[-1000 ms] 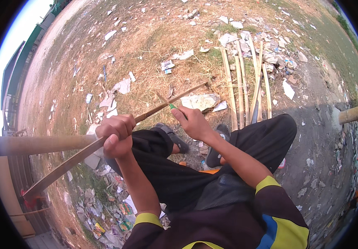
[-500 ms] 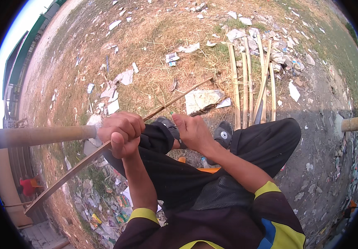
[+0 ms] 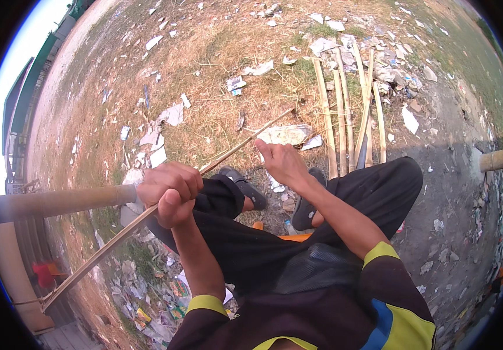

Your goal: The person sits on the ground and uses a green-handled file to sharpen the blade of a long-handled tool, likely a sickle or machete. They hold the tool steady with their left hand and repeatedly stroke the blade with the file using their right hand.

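My left hand (image 3: 171,192) is closed around a long, thin bamboo strip (image 3: 97,256). The strip slants from the lower left, through my fist, to a tip far ahead over the dry grass. Right behind that fist is the end of a thick bamboo pole (image 3: 59,202) coming in from the left; whether they touch I cannot tell. Beyond my left hand, beside the strip's far part, is my right hand (image 3: 283,165), fingers curled and thumb pointing forward. What its fingers hold is hidden, apart from a tiny greenish spot near the thumb.
Several split bamboo strips (image 3: 340,119) lie ahead on the right, with a grey pointed piece (image 3: 362,153) among them. Another bamboo pole end (image 3: 498,159) juts in at right. Paper scraps and rubble litter the ground. Something orange (image 3: 295,237) shows beneath my legs.
My right hand has moved forward and slightly right, along the strip's far part. My left hand keeps its hold in nearly the same place. My right foot has shifted.
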The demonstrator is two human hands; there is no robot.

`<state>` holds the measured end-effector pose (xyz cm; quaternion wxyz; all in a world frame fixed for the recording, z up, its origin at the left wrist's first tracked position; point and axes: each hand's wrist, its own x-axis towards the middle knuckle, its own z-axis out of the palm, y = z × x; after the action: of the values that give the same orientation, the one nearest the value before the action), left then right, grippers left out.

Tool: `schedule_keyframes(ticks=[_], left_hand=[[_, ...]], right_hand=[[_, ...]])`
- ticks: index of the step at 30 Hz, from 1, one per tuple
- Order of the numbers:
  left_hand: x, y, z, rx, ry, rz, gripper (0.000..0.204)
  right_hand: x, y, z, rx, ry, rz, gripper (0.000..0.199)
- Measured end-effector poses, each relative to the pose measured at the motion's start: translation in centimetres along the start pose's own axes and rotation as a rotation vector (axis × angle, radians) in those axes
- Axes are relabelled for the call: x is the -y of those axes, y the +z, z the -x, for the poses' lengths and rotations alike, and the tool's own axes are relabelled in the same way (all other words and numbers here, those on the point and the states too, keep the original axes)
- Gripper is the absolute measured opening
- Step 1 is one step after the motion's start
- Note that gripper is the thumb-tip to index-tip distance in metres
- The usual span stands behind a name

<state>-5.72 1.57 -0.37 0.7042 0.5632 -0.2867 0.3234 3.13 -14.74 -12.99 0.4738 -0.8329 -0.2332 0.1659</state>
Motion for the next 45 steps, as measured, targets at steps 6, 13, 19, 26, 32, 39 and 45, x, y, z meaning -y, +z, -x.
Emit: schedule_keyframes(ticks=[6,13,19,26,32,39,45], left_hand=[[0.4,-0.5,0.2,-0.004,0.012,-0.039,0.045],[-0.3,-2.0,0.3,-0.133,0.026,-0.035,0.041],[0.0,-2.1,0.1,-0.124,0.021,-0.035,0.042],[0.0,-2.1,0.7,-0.095,-0.015,-0.038,0.043],[-0.7,-2.5,1.1,-0.18,-0.038,-0.077,0.042],[0.4,-3.7,0.8,-0.371,-0.002,0.028,0.037],[-0.6,-3.4,1.5,-0.142,-0.074,-0.062,0.038]], right_hand=[[-0.4,0.8,1.0,-0.015,-0.085,-0.071,0.056],[1.9,0.5,-0.4,0.089,-0.108,0.101,0.061],[-0.1,1.2,-1.1,-0.046,-0.055,0.122,0.065],[-1.5,0.9,-0.2,-0.001,-0.001,0.13,0.064],[0.4,2.8,1.3,-0.104,-0.12,0.174,0.069],[1.5,1.5,-0.1,-0.052,-0.078,0.303,0.065],[-0.2,-0.1,-2.1,-0.124,-0.136,0.421,0.063]])
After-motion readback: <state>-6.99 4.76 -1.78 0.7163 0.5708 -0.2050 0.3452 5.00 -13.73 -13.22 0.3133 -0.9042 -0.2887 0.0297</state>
